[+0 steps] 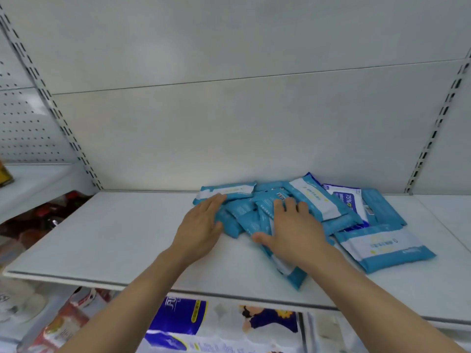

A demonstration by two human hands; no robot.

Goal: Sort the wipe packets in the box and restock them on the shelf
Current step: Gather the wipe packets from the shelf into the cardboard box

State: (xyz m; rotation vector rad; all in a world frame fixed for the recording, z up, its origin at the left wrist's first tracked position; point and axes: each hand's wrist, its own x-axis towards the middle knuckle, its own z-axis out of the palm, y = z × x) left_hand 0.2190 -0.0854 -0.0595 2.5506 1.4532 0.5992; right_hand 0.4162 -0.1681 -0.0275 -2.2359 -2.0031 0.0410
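While a loose heap of wipe packets (293, 210) is lying unsorted toward the shelf's (114, 238) back right, it is being pressed by both flat, open-fingered hands. Left hand (201, 225) is being laid on its left edge, right hand (293, 228) on top; tidying is judged largely outstanding.

A loose heap of blue-and-white wipe packets (300, 215) lies on a white shelf (114, 238), toward its right half and close to the back panel (229, 123). The left hand (201, 225) lies flat with straight fingers against the left edge of the heap, fingertips touching the rearmost packet. The right hand (293, 228) presses down flat on the middle of the heap, thumb spread to the left. One packet with a dark blue label (349, 200) sits partly buried near the back, and a larger packet (384, 247) lies at the front right. Below the shelf, blurred goods show, perhaps tissue packs (183, 324).
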